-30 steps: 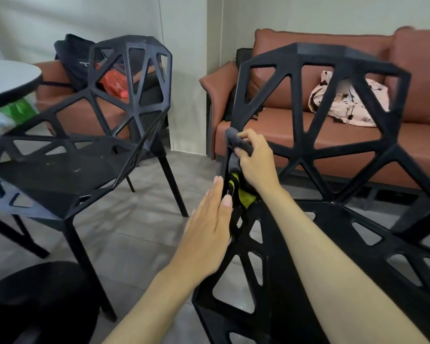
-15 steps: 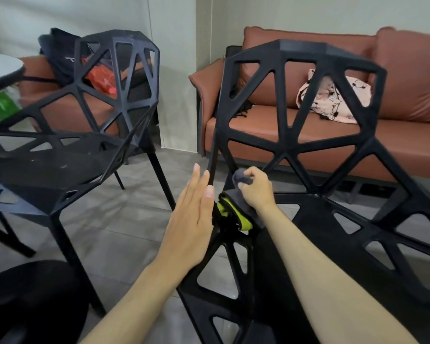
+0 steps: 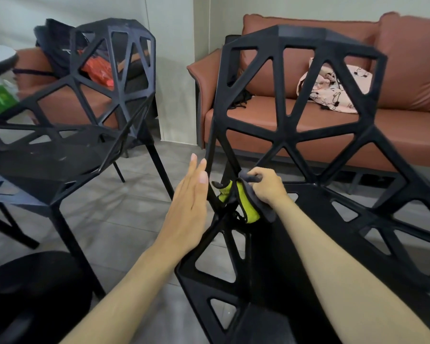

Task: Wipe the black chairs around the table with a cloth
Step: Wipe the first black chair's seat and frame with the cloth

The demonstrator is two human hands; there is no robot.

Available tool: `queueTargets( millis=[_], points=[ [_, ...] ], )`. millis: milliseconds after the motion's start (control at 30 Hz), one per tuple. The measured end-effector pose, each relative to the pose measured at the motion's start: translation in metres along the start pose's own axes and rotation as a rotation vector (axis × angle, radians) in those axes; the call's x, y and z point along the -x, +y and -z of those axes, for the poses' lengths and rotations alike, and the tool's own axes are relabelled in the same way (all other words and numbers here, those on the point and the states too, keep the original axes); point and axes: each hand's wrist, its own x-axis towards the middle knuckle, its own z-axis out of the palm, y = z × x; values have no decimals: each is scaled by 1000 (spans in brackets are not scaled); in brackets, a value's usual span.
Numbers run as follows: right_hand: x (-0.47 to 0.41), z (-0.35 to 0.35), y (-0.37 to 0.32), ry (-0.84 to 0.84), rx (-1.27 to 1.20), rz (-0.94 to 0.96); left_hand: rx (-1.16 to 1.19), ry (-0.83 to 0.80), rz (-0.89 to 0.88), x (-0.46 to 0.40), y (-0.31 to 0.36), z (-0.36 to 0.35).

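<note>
A black lattice chair (image 3: 298, 135) fills the right half of the head view, its back toward the sofa. My right hand (image 3: 266, 187) grips a grey and yellow-green cloth (image 3: 248, 207) against the left frame strut where back and seat meet. Just left of that strut my left hand (image 3: 191, 202) is held flat with straight fingers; whether it touches the frame is unclear. A second black lattice chair (image 3: 90, 115) stands to the left, with pale specks on its seat.
A brown sofa (image 3: 407, 115) with a pink garment (image 3: 333, 90) runs behind the near chair. A white round table edge (image 3: 0, 58) shows at far left, a black round stool (image 3: 32, 294) at bottom left. Grey tile floor (image 3: 124, 212) lies between the chairs.
My right hand has slid the cloth down the left strut from mid-back height to the seat joint. My left hand has lifted off the frame and now sits beside it.
</note>
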Motion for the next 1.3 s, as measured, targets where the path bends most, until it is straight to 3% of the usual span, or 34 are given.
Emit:
queueTargets(
  millis=[167, 333, 500, 667, 767, 933, 1033, 1167, 1300],
  points=[
    [45, 6, 2, -119, 87, 91, 16, 18, 22, 2, -2, 1],
    [114, 2, 5, -120, 23, 160, 63, 45, 75, -4, -11, -1],
    [133, -10, -19, -114, -190, 124, 143, 61, 128, -11, -18, -3],
    [119, -11, -71, 35, -435, 216, 245, 76, 123, -18, -12, -6],
    [123, -14, -58, 33, -353, 269, 265, 82, 98, -18, -12, -7],
    [135, -10, -18, -89, -25, 123, 212, 66, 93, -13, -19, -4],
    [128, -9, -47, -28, -186, 120, 243, 78, 82, -14, -19, -5],
    [131, -13, -67, 44, -390, 261, 249, 95, 75, -15, -19, -5],
    [149, -21, -28, -29, -230, 275, 145, 108, 69, -16, -20, -3]
  ],
)
